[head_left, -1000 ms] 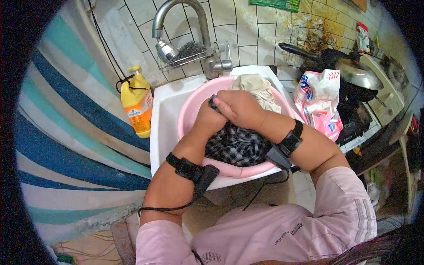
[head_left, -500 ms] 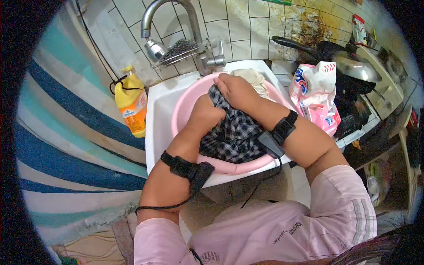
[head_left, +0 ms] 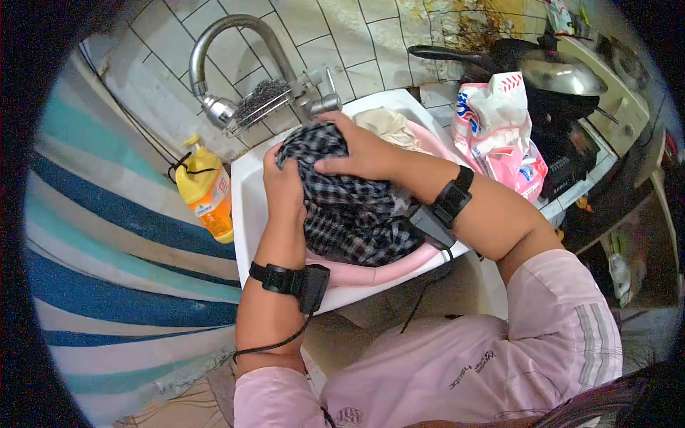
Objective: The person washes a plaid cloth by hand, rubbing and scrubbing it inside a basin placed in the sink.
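A dark checked cloth (head_left: 349,214) lies bunched in a pink basin (head_left: 357,274), its upper part lifted between my hands. My left hand (head_left: 282,182) grips the cloth's left edge, thumb toward the middle. On the other side, my right hand (head_left: 360,153) holds the raised bunch, with its thumb across the cloth. Behind my right hand, a cream cloth (head_left: 389,127) rests at the back of the basin. The basin sits in a white sink (head_left: 246,207).
A curved faucet (head_left: 242,21) and a wire rack (head_left: 267,110) stand behind the sink. A yellow bottle (head_left: 203,189) is at the left, a detergent bag (head_left: 492,128) at the right. Beyond it are a black-handled pan (head_left: 449,55) and a metal lid (head_left: 564,73).
My hands have gone from close fists to farther apart, lifting a larger bunch of the checked cloth up and to the left. The view has shifted, with the faucet now farther left.
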Motion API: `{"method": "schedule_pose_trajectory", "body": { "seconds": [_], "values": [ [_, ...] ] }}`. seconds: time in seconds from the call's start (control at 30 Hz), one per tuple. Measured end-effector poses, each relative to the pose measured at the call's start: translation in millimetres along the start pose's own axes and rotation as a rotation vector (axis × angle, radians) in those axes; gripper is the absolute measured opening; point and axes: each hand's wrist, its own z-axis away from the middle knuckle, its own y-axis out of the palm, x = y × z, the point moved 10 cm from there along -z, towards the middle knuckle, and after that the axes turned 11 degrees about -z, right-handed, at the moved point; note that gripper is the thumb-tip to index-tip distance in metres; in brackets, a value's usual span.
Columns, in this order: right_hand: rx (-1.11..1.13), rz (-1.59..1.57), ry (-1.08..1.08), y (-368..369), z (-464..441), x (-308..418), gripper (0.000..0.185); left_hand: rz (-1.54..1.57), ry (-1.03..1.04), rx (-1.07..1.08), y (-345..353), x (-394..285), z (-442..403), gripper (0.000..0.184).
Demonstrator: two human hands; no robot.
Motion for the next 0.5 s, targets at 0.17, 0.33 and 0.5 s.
{"method": "schedule_pose_trajectory", "body": {
  "seconds": [0.17,0.33,0.5],
  "values": [
    [0.113,0.153,0.076,12.8,-1.9,-25.1,0.070,0.148,-0.060,0.127,4.9,22.9,-13.2,0.039],
    [-0.057,0.175,0.032,-5.3,-4.9,-21.0,0.035,0.434,-0.135,0.349,38.4,-8.4,16.3,0.035],
    [-0.071,0.138,-0.015,-5.1,-0.4,-1.2,0.030,-0.032,0.052,0.231,36.5,-12.3,15.0,0.048]
  ]
}}
